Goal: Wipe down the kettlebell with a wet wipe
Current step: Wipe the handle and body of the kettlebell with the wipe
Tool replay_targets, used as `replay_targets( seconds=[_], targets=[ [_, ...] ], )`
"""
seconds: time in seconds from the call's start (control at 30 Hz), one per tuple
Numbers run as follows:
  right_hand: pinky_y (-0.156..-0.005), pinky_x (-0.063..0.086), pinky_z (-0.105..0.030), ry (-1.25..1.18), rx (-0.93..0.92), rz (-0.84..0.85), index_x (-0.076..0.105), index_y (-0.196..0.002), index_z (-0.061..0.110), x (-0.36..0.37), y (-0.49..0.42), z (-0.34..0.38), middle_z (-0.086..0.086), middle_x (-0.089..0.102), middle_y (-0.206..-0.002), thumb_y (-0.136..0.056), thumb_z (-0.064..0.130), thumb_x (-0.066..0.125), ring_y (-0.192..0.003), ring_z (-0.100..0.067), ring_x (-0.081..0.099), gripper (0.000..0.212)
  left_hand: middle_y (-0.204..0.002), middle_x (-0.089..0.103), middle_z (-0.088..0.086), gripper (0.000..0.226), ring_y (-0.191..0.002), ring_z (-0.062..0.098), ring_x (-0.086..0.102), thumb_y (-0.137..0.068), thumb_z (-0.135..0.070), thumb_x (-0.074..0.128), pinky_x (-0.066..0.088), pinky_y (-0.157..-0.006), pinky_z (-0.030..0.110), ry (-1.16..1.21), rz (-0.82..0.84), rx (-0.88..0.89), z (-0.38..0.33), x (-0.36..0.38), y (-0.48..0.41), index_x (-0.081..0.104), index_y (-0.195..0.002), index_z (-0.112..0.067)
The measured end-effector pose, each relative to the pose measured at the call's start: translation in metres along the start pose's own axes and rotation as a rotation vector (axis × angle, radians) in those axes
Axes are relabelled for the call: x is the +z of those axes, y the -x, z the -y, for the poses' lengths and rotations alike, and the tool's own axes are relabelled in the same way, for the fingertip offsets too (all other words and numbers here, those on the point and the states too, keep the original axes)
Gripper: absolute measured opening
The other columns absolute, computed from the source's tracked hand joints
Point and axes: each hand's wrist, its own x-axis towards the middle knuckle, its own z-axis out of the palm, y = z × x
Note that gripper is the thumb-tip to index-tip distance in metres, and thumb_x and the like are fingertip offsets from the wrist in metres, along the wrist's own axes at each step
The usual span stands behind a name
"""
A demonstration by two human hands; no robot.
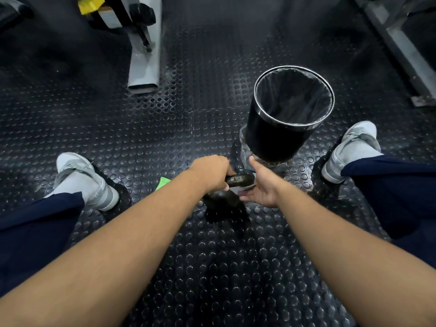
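- Forearms fill the near frame, both reaching down to the kettlebell (224, 201), which stands on the studded floor (141, 138) between 2 grey shoes.
- Left hand (210, 172) is closed round the left end of the handle (239, 180), steadying the weight.
- Right hand (262, 185) lies at the handle's right end, fingers loosely spread, pressing a pale wipe (238, 190) against the iron; only a sliver of the wipe shows.
- Judged step: wiping the handle, with the body below likely not yet done.
- Next move calls for a firm rub along the bar, then down over the ball, left hand keeping it from rocking.
- Green scrap (164, 182) lies just left of the weight; a lined bin (292, 109) stands just beyond it.
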Motion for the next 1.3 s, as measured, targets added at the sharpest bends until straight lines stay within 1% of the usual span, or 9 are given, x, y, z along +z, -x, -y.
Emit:
replay_targets(
  seconds=[0.07, 0.23, 0.47, 0.77, 0.9, 0.97, 1.03, 1.23, 1.3],
  targets=[
    [-0.100, 0.051, -0.050, -0.164, -0.014, -0.057, 0.054, -0.145, 0.014, 0.008, 0.000, -0.011, -0.019, 0.072, -0.124, -0.087, 0.086, 0.042, -0.110, -0.037, 0.070, 0.093, -0.114, 0.069, -0.011, 0.040, -0.110, 0.019, 0.064, -0.088, -0.038, 0.077, 0.057, -0.084, 0.040, 0.000, -0.005, 0.000, 0.000, 0.000, -0.001, 0.068, -0.127, -0.044],
    [-0.074, 0.060, -0.044, -0.380, -0.041, 0.033, 0.069, -0.123, 0.008, 0.014, 0.019, 0.013, -0.018, 0.076, -0.116, -0.101, 0.073, 0.027, -0.094, -0.037, 0.077, 0.080, -0.111, 0.068, -0.010, 0.037, -0.108, 0.019, 0.064, -0.088, -0.038, 0.076, 0.057, -0.086, 0.040, -0.003, -0.012, 0.004, 0.003, 0.002, -0.002, 0.069, -0.124, -0.044],
    [-0.113, 0.044, -0.054, -0.186, -0.043, 0.079, 0.068, -0.132, 0.014, 0.009, 0.028, 0.030, -0.015, 0.074, -0.124, -0.101, 0.074, 0.025, -0.123, -0.037, 0.066, 0.080, -0.108, 0.066, -0.009, 0.037, -0.107, 0.020, 0.063, -0.088, -0.041, 0.076, 0.050, -0.075, 0.035, -0.013, -0.015, 0.012, 0.003, 0.003, -0.005, 0.069, -0.124, -0.045],
    [-0.078, 0.062, -0.045, -0.291, -0.047, -0.031, 0.060, -0.135, 0.005, 0.023, 0.005, -0.005, -0.019, 0.077, -0.111, -0.098, 0.076, 0.033, -0.095, -0.035, 0.078, 0.085, -0.116, 0.068, -0.009, 0.040, -0.112, 0.020, 0.063, -0.088, -0.040, 0.076, 0.056, -0.089, 0.041, 0.001, -0.012, 0.001, 0.003, 0.003, -0.002, 0.067, -0.127, -0.043],
    [-0.103, 0.050, -0.047, -0.027, -0.037, 0.035, 0.065, -0.129, 0.015, 0.012, 0.015, 0.015, -0.011, 0.078, -0.110, -0.098, 0.078, 0.027, -0.099, -0.028, 0.074, 0.080, -0.113, 0.065, -0.009, 0.038, -0.111, 0.021, 0.063, -0.089, -0.042, 0.074, 0.057, -0.085, 0.040, -0.026, 0.006, 0.011, 0.004, 0.003, -0.003, 0.067, -0.126, -0.046],
    [-0.089, 0.056, -0.044, 0.135, -0.018, 0.077, 0.065, -0.117, 0.019, 0.006, 0.023, 0.027, -0.011, 0.078, -0.105, -0.098, 0.078, 0.025, -0.085, -0.024, 0.076, 0.074, -0.113, 0.065, -0.008, 0.039, -0.111, 0.022, 0.063, -0.089, -0.041, 0.075, 0.056, -0.085, 0.040, -0.034, 0.011, 0.012, 0.003, 0.003, -0.005, 0.067, -0.127, -0.043],
    [-0.072, 0.055, -0.042, 0.199, -0.014, 0.069, 0.056, -0.130, 0.021, 0.002, 0.023, 0.034, -0.012, 0.079, -0.107, -0.097, 0.079, 0.028, -0.083, -0.026, 0.078, 0.072, -0.114, 0.065, -0.007, 0.040, -0.112, 0.023, 0.063, -0.088, -0.041, 0.075, 0.056, -0.084, 0.040, -0.032, 0.001, 0.014, 0.004, 0.004, -0.006, 0.067, -0.128, -0.042],
    [-0.100, 0.050, -0.043, 0.078, -0.061, 0.004, 0.060, -0.139, 0.017, 0.009, -0.008, -0.001, -0.012, 0.076, -0.119, -0.096, 0.080, 0.030, -0.106, -0.027, 0.072, 0.082, -0.114, 0.066, -0.010, 0.041, -0.112, 0.019, 0.063, -0.087, -0.039, 0.077, 0.056, -0.088, 0.040, -0.003, -0.022, 0.016, 0.004, 0.003, -0.004, 0.067, -0.127, -0.044],
    [-0.098, 0.052, -0.044, -0.029, -0.057, 0.012, 0.061, -0.138, 0.015, 0.010, -0.010, -0.010, -0.011, 0.076, -0.120, -0.096, 0.080, 0.028, -0.112, -0.029, 0.072, 0.084, -0.114, 0.066, -0.011, 0.043, -0.113, 0.018, 0.062, -0.087, -0.040, 0.077, 0.056, -0.089, 0.041, -0.002, -0.020, 0.013, 0.004, 0.002, -0.004, 0.066, -0.128, -0.045]
  ],
)
